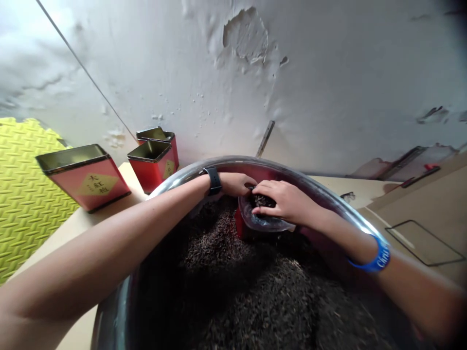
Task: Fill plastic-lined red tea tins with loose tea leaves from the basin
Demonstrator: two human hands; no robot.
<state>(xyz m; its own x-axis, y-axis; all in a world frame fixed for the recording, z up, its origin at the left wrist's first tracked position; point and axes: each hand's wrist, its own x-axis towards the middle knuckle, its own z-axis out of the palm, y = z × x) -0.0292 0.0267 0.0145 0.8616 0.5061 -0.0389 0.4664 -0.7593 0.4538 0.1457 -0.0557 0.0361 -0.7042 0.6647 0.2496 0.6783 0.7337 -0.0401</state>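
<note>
**Working both hands at a clear plastic pouch (264,222) of dark loose tea leaves (262,200) above a round steel basin (233,163).**

Left to right: one ridged yellow-green foam mat (29,194) is lying beyond a pale tabletop (80,243); three open red metal tins (83,179) are standing there. My left hand (235,184) is curling at the pouch, grip unclear; my right hand (286,201) is half closed, gripping the pouch mouth. Leaves are heaping inside the basin.

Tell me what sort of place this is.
Probably a small tea-packing workroom: a wide steel basin is heaped with dark dried tea leaves, open red square metal tea tins with yellow labels stand on a pale table, and the white plaster wall is peeling.
</note>
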